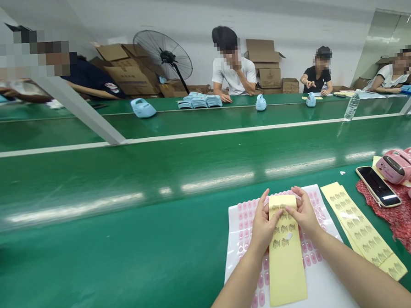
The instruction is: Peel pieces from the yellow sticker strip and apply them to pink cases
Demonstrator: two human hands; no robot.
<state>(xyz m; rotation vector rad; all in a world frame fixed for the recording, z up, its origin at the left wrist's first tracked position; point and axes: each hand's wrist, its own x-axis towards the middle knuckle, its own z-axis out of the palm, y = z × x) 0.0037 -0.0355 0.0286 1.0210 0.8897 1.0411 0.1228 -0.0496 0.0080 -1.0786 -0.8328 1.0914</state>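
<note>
- Green worktop (128,254): glossy, extending beneath both hands, well to the left of the left hand and far beyond the fingertips.
- White sheet (325,281): flat on the worktop beneath both hands, with a bare area below the right hand.
- Red textured sheet (404,228): crumpled, well to the right of the right hand.
- Loose yellow strips (363,233): two, overlapping and slanted, just to the right of the right hand and forearm; printed with rows of small dark text.
- Yellow strip (287,276): between the two hands, over the white sheet; long, narrow and smooth, printed in the upper part, blank below the hands, slightly curled back at the top end.
- Left hand (268,218): nearly closed in a pinch on the left edge of the strip near its top, with thumb across the front and fingers behind; some fingertips hidden.
- Right hand (304,214): in a matching narrow pinch on the right edge, with thumb on the printed face and index finger near the top corner; remaining fingertips partly hidden.
- Pink cases (397,166): rounded, grouped far to the right of the right hand.
- Phone (378,186): dark screen upward, between the right hand and the pink cases.
- Pink oval stickers (255,301): in rows on the white sheet, to either side of the hands.
- Text blocks (281,243): small, dark, in rows on the strip, around and just below the thumbs.
- Pale oval piece (289,236): on the strip, just below the right thumb.
</note>
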